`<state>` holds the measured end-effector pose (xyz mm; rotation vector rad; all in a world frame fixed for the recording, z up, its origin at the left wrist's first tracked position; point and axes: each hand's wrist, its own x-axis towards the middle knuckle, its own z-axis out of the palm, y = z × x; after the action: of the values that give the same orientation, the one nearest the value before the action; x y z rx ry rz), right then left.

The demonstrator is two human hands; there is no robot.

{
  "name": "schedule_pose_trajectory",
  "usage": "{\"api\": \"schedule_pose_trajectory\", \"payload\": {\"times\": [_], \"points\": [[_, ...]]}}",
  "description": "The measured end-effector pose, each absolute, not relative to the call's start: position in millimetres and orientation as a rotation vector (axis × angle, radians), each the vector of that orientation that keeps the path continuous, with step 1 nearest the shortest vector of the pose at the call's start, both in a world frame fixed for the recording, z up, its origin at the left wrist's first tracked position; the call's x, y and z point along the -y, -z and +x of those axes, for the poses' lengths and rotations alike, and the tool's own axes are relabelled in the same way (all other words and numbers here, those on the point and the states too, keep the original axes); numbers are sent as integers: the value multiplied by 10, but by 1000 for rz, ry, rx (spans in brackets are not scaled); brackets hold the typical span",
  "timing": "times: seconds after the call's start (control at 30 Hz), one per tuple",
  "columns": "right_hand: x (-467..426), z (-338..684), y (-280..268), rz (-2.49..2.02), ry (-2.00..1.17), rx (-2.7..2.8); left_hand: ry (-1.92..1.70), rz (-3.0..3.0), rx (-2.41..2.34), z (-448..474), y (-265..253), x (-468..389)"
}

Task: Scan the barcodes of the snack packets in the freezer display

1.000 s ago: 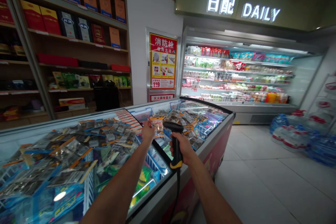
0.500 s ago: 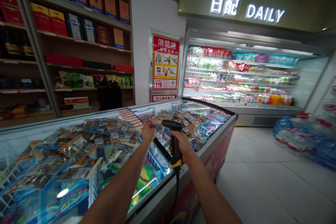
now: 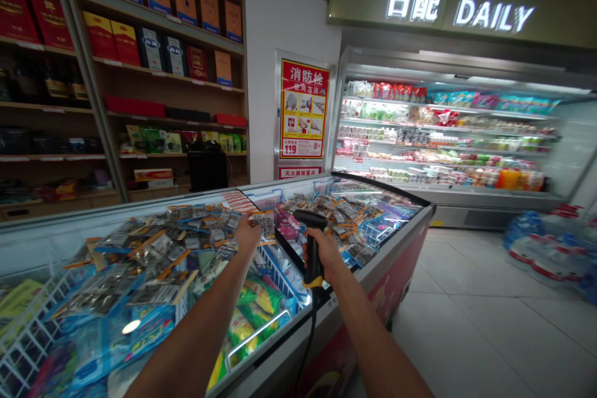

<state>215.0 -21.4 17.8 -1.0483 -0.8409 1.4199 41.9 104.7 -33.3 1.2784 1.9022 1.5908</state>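
My left hand (image 3: 248,233) is over the chest freezer's glass top, its fingers closed on the edge of a small flat snack packet (image 3: 264,226) with orange edges. My right hand (image 3: 325,254) grips a black barcode scanner (image 3: 313,258) with a yellow band at the base of its handle; a cable hangs down from it. The scanner's head faces left, close to the packet. Many similar packets (image 3: 158,252) lie in a loose pile on the glass left of my hands. Another pile of packets (image 3: 342,214) is spread beyond the scanner.
Through the glass of the freezer (image 3: 396,239) I see white wire baskets (image 3: 280,277) and green-yellow bags (image 3: 254,308). Shelves (image 3: 172,78) with boxes stand behind at left. An open chiller (image 3: 448,199) lines the back right; bottled water (image 3: 541,245) stands on the floor.
My left hand has moved left with the packet, away from the scanner. The right hand still holds the scanner in nearly the same pose. The view has turned slightly left.
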Motion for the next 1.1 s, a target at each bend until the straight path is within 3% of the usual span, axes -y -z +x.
{"api": "schedule_pose_trajectory", "payload": {"times": [0.27, 0.6, 0.8, 1.1], "points": [[156, 2017, -147, -1055, -1432, 844, -1430, 1485, -2206, -236, 258, -771], [152, 2154, -121, -1047, -1424, 807, -1589, 1623, -2380, -423, 304, -614], [145, 2534, -94, -1068, -1350, 743, -1570, 1807, -2328, 101, 191, -570], [209, 2957, 15, -1137, -1238, 694, -962, 2114, -1819, 1396, 386, -792]]}}
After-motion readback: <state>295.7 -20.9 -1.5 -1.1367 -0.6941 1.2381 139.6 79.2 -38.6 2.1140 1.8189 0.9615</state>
